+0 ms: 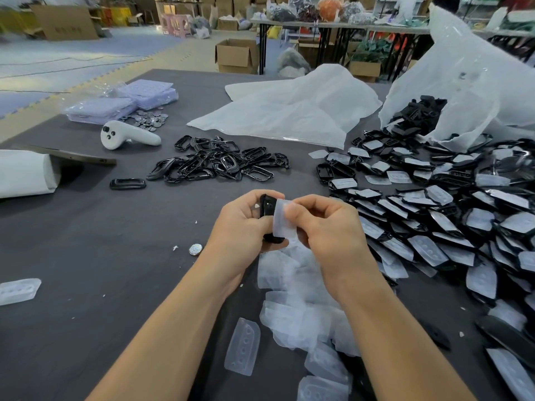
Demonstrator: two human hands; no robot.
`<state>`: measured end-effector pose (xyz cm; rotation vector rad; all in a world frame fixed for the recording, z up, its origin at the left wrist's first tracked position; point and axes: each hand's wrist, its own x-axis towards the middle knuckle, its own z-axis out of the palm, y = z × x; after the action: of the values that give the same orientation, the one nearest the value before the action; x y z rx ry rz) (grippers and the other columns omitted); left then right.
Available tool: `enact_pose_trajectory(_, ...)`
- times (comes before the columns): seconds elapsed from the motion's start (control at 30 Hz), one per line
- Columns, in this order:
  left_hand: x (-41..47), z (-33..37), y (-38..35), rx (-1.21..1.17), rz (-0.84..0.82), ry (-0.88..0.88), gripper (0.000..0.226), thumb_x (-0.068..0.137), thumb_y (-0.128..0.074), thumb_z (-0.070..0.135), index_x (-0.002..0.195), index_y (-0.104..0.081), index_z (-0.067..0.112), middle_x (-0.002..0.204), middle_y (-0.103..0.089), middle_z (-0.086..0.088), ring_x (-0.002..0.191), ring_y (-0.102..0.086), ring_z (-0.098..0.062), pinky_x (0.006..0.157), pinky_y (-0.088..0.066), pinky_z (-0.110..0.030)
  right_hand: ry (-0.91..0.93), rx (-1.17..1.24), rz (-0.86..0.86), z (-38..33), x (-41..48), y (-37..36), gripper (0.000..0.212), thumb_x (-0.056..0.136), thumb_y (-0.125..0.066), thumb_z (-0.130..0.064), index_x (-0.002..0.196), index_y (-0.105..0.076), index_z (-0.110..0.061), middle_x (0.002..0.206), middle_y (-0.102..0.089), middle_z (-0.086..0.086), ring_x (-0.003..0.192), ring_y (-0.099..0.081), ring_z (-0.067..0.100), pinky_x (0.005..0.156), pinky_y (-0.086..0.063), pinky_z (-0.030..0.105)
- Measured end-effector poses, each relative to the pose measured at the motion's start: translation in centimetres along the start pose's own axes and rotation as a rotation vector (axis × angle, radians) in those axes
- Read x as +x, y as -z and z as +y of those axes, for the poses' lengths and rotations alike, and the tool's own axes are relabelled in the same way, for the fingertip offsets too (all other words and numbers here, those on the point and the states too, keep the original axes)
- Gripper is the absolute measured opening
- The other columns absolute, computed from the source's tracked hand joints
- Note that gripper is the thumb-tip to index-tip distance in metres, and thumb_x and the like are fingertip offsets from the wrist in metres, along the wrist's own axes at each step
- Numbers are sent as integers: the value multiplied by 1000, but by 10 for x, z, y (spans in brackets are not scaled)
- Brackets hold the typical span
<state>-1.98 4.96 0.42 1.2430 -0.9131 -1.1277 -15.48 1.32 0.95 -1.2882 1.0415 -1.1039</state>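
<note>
Left hand (243,224) gripping black shell (266,202), right hand (327,227) pinching clear insert (282,219), insert pile (292,285) below

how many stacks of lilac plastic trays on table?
2. One lilac plastic tray stack lies far left, behind the white handheld controller; the other stack sits right of it, farther back. None seem hidden.

head cam, single view | worn on head | faces forward and down over worktop (86,227) | close on both hands, room beyond
</note>
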Motion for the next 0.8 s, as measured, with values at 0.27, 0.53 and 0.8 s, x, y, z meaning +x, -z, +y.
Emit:
enact_pose_trajectory(0.27, -5, 2, -6, -146, -168, 31, 36, 94, -62, -11, 123, -69, 10, 104, -73, -22, 90, -68, -24, 84, -64, -41, 64, -135, 83, 2, -2, 2, 6, 77, -86, -20, 76, -80, -23, 68, -75, 3, 61, -68, 20, 62, -59, 40)
enact_pose_trajectory(0.53, -8, 10, -3, -357, -343, 138, 68, 76, -38, -27, 134, -60, 1, 118, -70, -21, 109, -64, -33, 91, -61, -45, 139, -237, 216, 2, -1, 2, 12, 70, -86, -36, 76, -76, -34, 63, -73, -9, 59, -68, 10, 57, -53, 30)
enact_pose_trajectory(0.8, -8, 4, -11, -311, -220, 136, 57, 83, -38, -26, 122, -66, 5, 108, -75, -17, 99, -69, -29, 91, -62, -44, 56, -314, 221, 3, 2, 6, 21, 63, -85, -43, 71, -71, -31, 63, -71, -11, 53, -60, 2, 53, -46, 22)
